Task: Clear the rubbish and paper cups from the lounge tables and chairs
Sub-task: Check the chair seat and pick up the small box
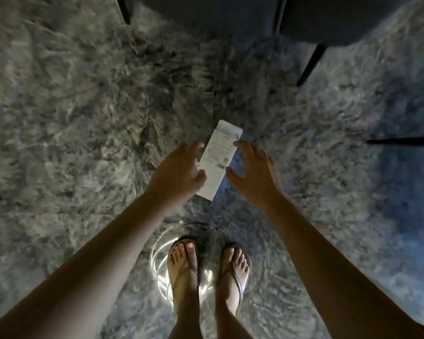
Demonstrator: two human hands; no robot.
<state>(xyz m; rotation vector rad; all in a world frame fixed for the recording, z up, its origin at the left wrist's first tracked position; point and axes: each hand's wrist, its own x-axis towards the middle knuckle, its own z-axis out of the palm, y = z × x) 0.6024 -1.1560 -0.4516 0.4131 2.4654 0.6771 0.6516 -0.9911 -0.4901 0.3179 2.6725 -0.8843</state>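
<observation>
A long white printed paper slip (220, 157) lies on the shaggy grey rug (71, 118), just ahead of my feet. My left hand (179, 167) is at its left edge with fingers spread, the thumb overlapping the lower left side of the slip. To the slip's right, my right hand (253, 172) hovers with fingers apart and holds nothing. Neither hand visibly grips the slip.
Dark chair seats (328, 15) and thin black legs (311, 64) stand at the top and right; another black leg (402, 141) juts in from the right edge. Something clear and glinting, like plastic (160, 260), lies by my sandalled feet (184, 265).
</observation>
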